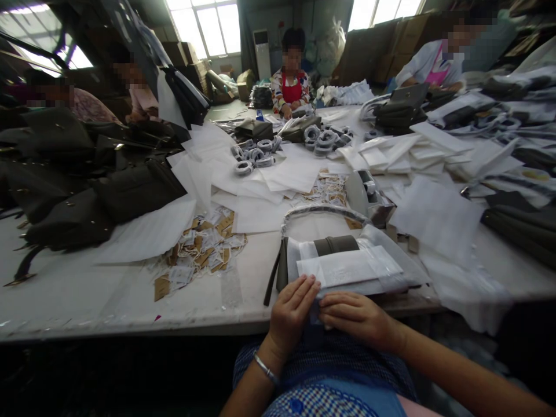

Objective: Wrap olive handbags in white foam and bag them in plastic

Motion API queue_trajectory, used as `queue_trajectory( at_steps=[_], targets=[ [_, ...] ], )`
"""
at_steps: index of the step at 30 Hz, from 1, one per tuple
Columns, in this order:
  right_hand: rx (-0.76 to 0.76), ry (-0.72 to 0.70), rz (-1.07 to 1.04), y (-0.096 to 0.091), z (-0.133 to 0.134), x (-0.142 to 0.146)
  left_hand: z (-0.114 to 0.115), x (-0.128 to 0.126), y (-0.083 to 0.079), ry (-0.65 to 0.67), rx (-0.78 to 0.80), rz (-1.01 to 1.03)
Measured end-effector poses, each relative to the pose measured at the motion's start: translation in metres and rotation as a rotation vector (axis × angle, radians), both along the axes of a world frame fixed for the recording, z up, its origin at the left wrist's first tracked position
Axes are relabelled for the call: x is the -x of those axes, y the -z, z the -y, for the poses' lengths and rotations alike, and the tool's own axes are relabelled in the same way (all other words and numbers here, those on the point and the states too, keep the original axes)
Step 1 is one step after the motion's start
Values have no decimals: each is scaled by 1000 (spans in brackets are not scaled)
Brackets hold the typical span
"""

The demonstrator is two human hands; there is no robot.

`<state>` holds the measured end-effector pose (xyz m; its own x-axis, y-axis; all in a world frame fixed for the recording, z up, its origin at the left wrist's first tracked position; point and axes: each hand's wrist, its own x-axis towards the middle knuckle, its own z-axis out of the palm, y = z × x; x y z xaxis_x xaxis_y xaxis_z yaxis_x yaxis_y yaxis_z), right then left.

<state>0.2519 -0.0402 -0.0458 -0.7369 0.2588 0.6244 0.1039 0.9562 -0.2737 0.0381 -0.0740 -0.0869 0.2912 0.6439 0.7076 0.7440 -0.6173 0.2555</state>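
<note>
A dark olive handbag (336,245) lies in front of me at the table's near edge, partly covered in white wrapping sheet (377,284). Its wrapped handle (324,209) arches up on the far side, and a dark strap hangs at the left end. A flat white packet (347,267) rests on top. My left hand (292,310), fingers pressed together, is at the packet's near left corner. Beside it, my right hand (362,315) has its fingers curled together below the packet. Both are closed; what they pinch between them is hidden.
Tags with strings (202,246) lie piled to the left, near stacked dark bags (73,214). White foam sheets (438,217) cover the right side. Wrapped ring-shaped coils (256,156) and a tape dispenser (369,197) sit beyond the bag. Several people work around the table.
</note>
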Motion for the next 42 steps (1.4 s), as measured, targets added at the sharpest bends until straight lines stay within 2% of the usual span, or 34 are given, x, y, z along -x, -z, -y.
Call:
queue_trajectory(
  at_steps=[3,6,8,11,14,16,19,22,24,27,29,31,34,38,42],
  targets=[
    [60,53,-15,-8,2,-5,0,0,2,6,6,-13],
    [45,310,32,-10,3,-1,-1,0,5,6,10,-19],
    [-6,437,135,-4,1,4,0,0,4,5,29,-31],
    [-112,504,200,9,0,10,4,4,-5,36,118,-75],
    [-166,544,184,21,2,12,10,7,-19,99,277,-126],
    [-167,558,177,24,5,12,12,7,-25,106,325,-131],
    [-118,539,191,17,8,10,10,4,-19,37,183,-80],
    [35,446,238,-2,-1,5,5,1,-4,-5,52,-43],
    [118,413,227,-17,-19,3,4,1,1,-8,42,-47],
    [156,504,316,-34,-60,10,4,2,2,-17,26,-63],
    [195,569,505,-38,-89,20,5,2,0,-24,11,-73],
    [241,569,659,-38,-112,33,5,2,-1,-28,-8,-82],
    [275,522,745,-35,-130,51,3,2,1,-28,-27,-92],
    [305,526,798,-33,-130,70,1,3,5,-30,-41,-102],
    [271,572,763,-32,-113,87,-1,3,5,-18,-83,-90]
  ],
)
